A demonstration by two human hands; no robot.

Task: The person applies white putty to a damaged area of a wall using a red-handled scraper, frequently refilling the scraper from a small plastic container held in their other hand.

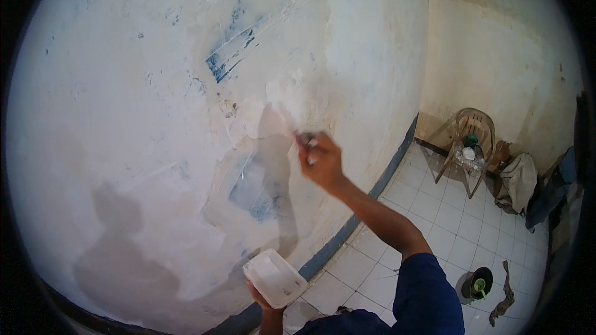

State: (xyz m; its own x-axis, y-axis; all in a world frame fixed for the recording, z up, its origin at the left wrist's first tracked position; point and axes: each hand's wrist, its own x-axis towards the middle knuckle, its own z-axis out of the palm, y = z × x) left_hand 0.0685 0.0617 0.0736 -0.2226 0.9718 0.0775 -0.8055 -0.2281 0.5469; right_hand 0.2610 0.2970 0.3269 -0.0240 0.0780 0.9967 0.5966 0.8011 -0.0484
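My right hand [321, 160] is raised to the wall, its fingers closed round the reddish handle of a putty knife [297, 134]. The blade is smeared by motion and lies close to a pale patch of filler on the wall [155, 68]; whether it touches cannot be told. Lower down, my left hand [262, 298] grips a white rectangular plastic tub [275, 278] from beneath and its left side. White paste coats the inside of the tub. Blue old paint shows through the wall above and below the knife.
A brown plastic chair [475, 124] bearing small items stands in the far right corner. Beside it are a pale cloth or sack [518, 180] and dark blue fabric [552, 189]. A dark bucket [478, 282] and a crumpled rag [504, 301] rest on the white tiled floor [434, 229].
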